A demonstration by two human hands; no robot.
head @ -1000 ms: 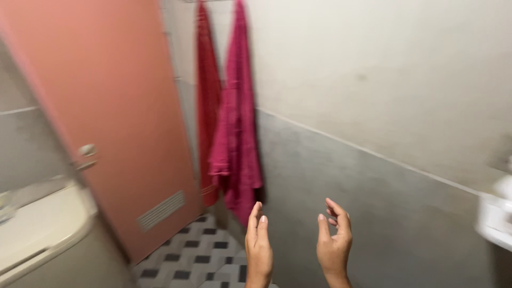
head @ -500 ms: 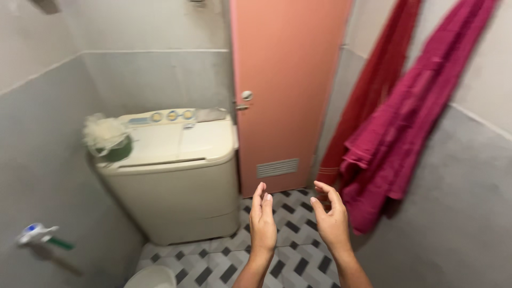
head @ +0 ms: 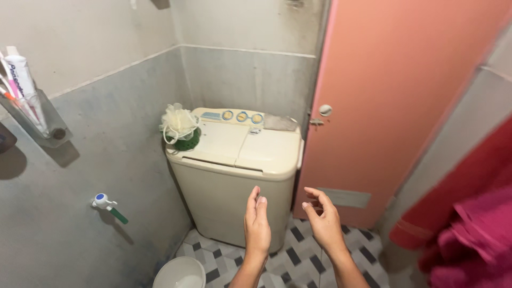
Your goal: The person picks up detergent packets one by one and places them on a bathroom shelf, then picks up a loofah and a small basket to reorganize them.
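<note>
- Cream twin-tub washing machine (head: 234, 170) stands in the corner, against the grey wall and beside the salmon door (head: 394, 106).
- Left hand (head: 257, 226) raised before the machine's front, fingers straight and pressed together, holding nothing.
- Right hand (head: 324, 224) just beside it, fingers loosely curled, empty.
- Pale bath pouf (head: 178, 122) rests on the lid's rear left corner.
- White bucket (head: 180, 273) on the tiled floor below.

Left hand (head: 257, 226) and right hand (head: 324, 224) raised empty, fingers loose, before cream washing machine (head: 237, 170), salmon door (head: 394, 106) right, white bucket (head: 180, 273) below.
</note>
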